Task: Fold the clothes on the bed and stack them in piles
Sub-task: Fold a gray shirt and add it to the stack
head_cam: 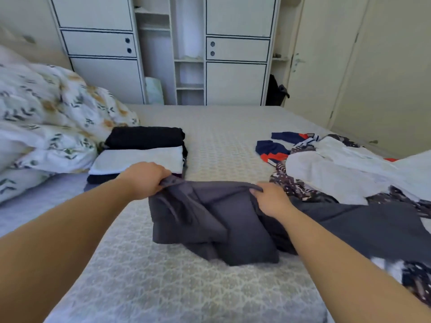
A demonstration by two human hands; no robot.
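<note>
Bed (pixel 210 141): left hand (pixel 144 180), right hand (pixel 271 199) gripping grey garment (pixel 210 220), fingertips hidden in cloth.

No lettering, label, brand or number can be read anywhere in view, neither on the clothes, the bedding nor the cupboard doors.

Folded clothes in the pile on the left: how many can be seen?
4: black at the back, white in front, another black under the white, a purple edge; more may be hidden.
</note>
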